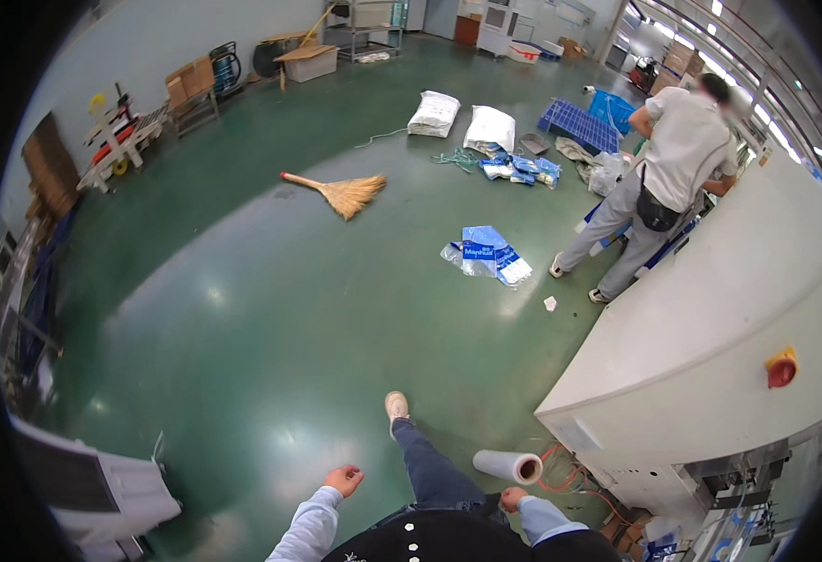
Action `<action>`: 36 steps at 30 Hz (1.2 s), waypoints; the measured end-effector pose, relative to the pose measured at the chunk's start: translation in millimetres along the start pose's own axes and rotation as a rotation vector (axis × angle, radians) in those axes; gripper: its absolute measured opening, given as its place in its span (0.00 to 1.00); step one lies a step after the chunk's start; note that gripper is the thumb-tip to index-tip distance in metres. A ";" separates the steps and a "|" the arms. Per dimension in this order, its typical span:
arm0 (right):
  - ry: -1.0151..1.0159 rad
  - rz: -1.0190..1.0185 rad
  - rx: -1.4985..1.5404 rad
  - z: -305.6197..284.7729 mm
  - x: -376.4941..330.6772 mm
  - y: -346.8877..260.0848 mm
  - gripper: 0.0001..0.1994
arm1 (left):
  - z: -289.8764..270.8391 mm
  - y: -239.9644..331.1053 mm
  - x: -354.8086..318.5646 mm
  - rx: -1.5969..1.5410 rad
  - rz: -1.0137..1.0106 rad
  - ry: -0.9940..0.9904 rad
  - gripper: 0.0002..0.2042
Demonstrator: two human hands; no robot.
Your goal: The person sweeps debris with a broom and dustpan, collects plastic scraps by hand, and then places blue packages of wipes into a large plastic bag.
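My left hand [343,480] hangs over the green floor in front of my body, its fingers loosely bent and a little apart, with nothing in it. At my right side, my right hand [514,498] is curled in, and no held thing shows. Nearest to it lies a roll of clear plastic film [500,464], its dark core end facing right. One of my legs is stretched forward, the shoe on the floor. Farther off, a straw broom [350,195] lies flat, its red-tipped handle pointing left. Blue-and-clear plastic bags [486,251] lie flat ahead to the right.
A large white machine [710,347] with a red knob [781,374] stands on the right. Beside it a person [678,155] bends over, facing away. White sacks [434,113], a blue crate [579,125] and orange hoses [561,468] lie on the floor. A white cabinet [130,487] is lower left.
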State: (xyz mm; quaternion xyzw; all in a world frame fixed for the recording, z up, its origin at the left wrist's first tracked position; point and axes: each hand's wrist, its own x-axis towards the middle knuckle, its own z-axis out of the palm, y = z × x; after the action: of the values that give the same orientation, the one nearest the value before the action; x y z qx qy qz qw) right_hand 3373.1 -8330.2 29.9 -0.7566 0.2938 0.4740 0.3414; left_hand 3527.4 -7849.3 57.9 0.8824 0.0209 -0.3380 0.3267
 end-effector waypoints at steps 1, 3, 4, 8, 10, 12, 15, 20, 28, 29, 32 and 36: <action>0.006 0.020 -0.005 -23.5 22.5 -19.8 0.07 | -17.9 16.4 30.1 0.017 0.020 -0.003 0.22; 0.150 -0.093 -0.122 -47.4 61.5 -104.4 0.09 | -69.6 11.4 75.0 0.026 0.012 0.013 0.22; 0.217 -0.147 -0.245 -82.7 84.4 -145.2 0.10 | -86.4 14.2 108.0 0.022 0.053 0.024 0.21; 0.266 -0.265 -0.385 -155.9 124.9 -385.9 0.12 | -181.9 -21.6 140.9 0.033 -0.064 0.084 0.21; 0.287 -0.365 -0.351 -194.3 140.9 -518.4 0.14 | -221.6 -27.1 156.6 -0.146 -0.209 0.119 0.20; 0.366 -0.593 -0.316 -233.6 175.0 -625.4 0.11 | -253.9 -26.3 195.4 -0.351 -0.316 0.051 0.20; 0.380 -0.737 -0.236 -271.3 227.7 -786.6 0.08 | -324.7 -19.9 239.5 -0.384 -0.467 0.017 0.20; 0.341 -0.705 -0.170 -275.4 323.1 -948.8 0.08 | -445.0 -42.8 358.9 -0.412 -0.586 0.169 0.26; -0.158 -0.230 -0.423 -315.9 407.9 -1063.4 0.09 | -700.0 -32.5 588.8 -0.203 -0.362 -0.179 0.29; -0.116 -0.198 -0.396 -338.7 434.9 -1070.1 0.10 | -747.3 -1.8 633.7 -0.205 -0.344 -0.176 0.28; -0.076 -0.083 -0.356 -385.9 494.5 -1176.8 0.10 | -776.0 -53.7 743.2 -0.064 -0.188 -0.152 0.27; 0.267 -0.242 -0.552 -492.7 641.3 -1294.1 0.09 | -895.2 32.4 931.1 0.111 -0.080 -0.163 0.28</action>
State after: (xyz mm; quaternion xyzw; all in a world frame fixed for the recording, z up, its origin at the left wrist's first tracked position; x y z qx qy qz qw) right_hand 4864.3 -8030.5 -94.1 -0.9056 0.1043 0.3881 0.1358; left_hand 4775.0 -7517.3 7.5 0.8671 0.0106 -0.4220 0.2643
